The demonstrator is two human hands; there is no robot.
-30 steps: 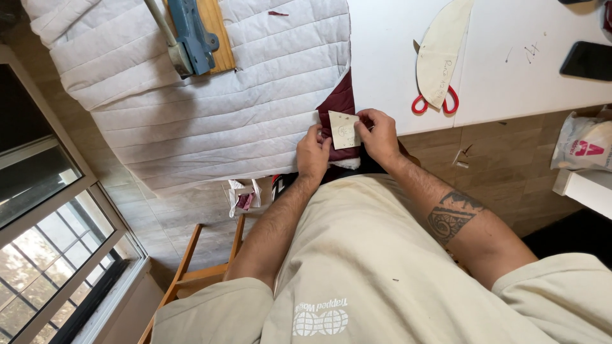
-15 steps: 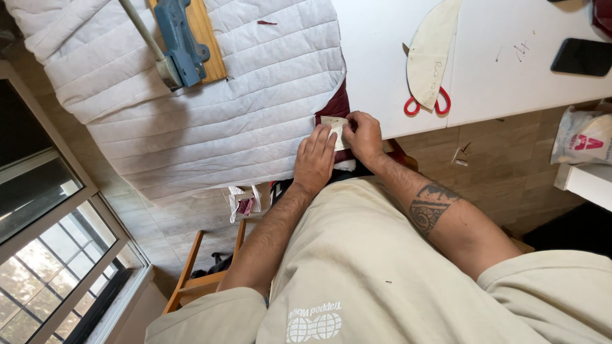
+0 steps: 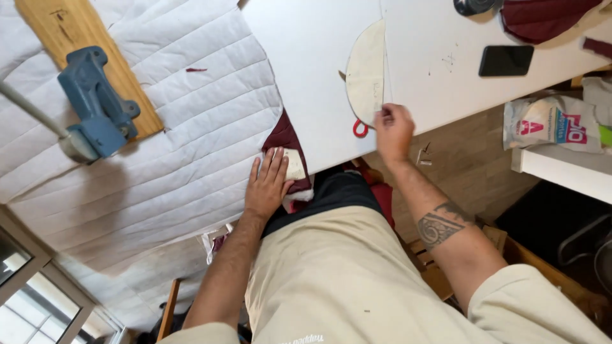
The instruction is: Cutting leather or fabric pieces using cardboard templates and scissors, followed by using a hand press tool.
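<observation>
My left hand [image 3: 268,185] lies flat, fingers together, on a small cream patch [image 3: 294,164] resting on a piece of maroon fabric [image 3: 285,137] at the table's near edge. My right hand [image 3: 394,130] has reached over to the red-handled scissors [image 3: 360,129], covering most of them; its fingers curl at the handles, and whether they grip is unclear. A cream curved pattern piece [image 3: 368,71] lies on the white table [image 3: 312,70] just beyond the scissors.
A white quilted pad [image 3: 159,165] covers the left, with a blue iron [image 3: 95,108] on a wooden board [image 3: 70,38]. A black phone [image 3: 505,60], more maroon fabric [image 3: 542,18] and a printed bag [image 3: 553,122] are at the right.
My right hand left the cream patch and moved right to the scissors. My left hand flattened onto the patch. The camera view shifted and closed in.
</observation>
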